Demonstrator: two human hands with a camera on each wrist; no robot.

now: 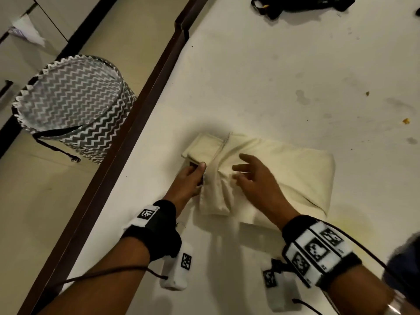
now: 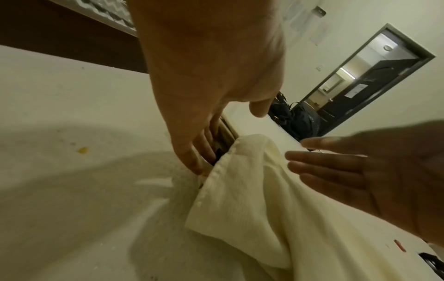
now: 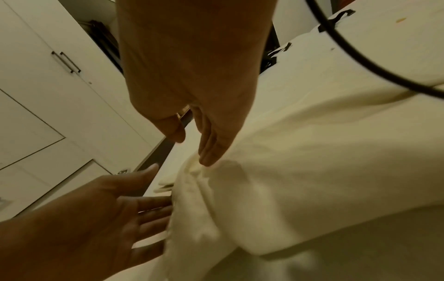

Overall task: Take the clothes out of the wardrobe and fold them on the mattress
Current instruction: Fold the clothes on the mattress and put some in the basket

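A cream garment [image 1: 291,169] lies partly folded on the white mattress [image 1: 272,76], with a collar or cuff part sticking out at its left end. My left hand [image 1: 195,173] is at the garment's left edge, its straight fingers [image 2: 192,161] slipped in beside and under the fold [image 2: 252,199]. My right hand [image 1: 245,171] hovers spread over the middle of the garment. In the right wrist view its straight fingertips [image 3: 209,154] touch the cloth [image 3: 312,152]. Neither hand grips anything.
A dark wooden bed frame [image 1: 136,123] borders the mattress on the left. Beyond it a grey chevron laundry basket [image 1: 75,105] stands on the floor. Black straps [image 1: 295,5] lie at the mattress's far end. White wardrobe doors [image 3: 48,85] stand to the left.
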